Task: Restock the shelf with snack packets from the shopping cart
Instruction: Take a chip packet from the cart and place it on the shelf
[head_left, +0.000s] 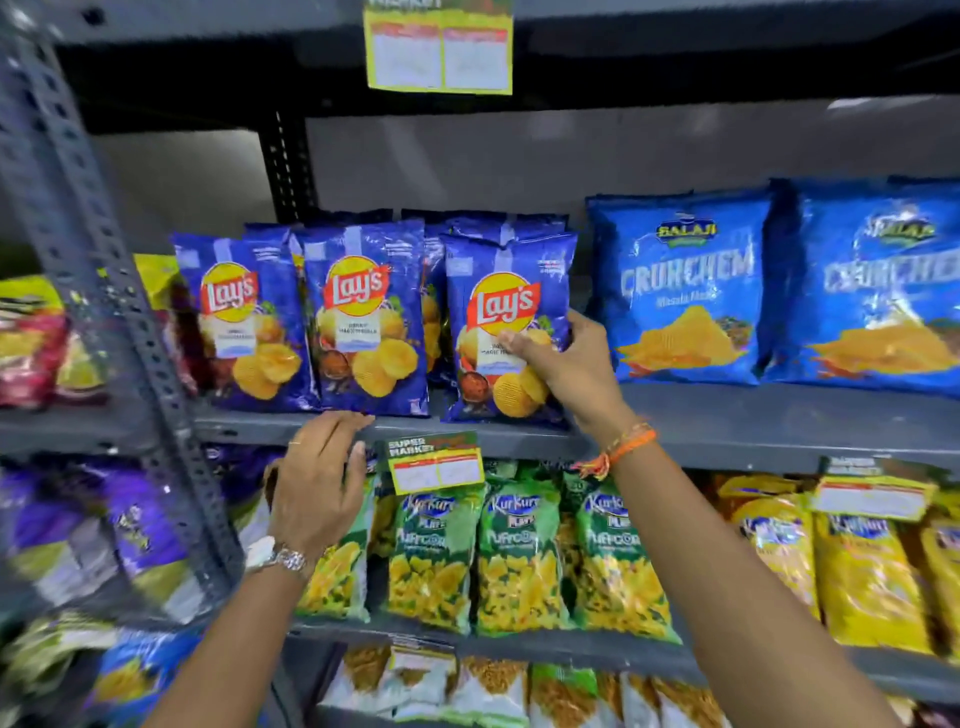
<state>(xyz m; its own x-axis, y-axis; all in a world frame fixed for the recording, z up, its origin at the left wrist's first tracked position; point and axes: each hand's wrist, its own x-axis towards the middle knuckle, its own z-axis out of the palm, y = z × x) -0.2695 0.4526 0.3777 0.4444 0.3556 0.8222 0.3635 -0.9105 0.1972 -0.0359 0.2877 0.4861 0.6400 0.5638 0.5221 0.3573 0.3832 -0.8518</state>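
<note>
Three blue Lay's packets stand upright in a row on the grey middle shelf (727, 421), with more blue packets behind them. My right hand (569, 366) grips the rightmost Lay's packet (498, 291) at its lower right side, thumb across the front and fingers behind the edge. The middle Lay's packet (366, 317) and the left Lay's packet (241, 322) stand free. My left hand (317, 478) hangs just below the shelf's front edge, fingers curled and apart, holding nothing. The shopping cart is out of view.
Two large blue Crunchem bags (685, 291) stand right of the Lay's row. Green Kurkure packets (519, 556) and yellow packets (862, 571) fill the shelf below. A perforated grey upright (104, 291) runs down the left. Price tags (436, 462) hang on the shelf edges.
</note>
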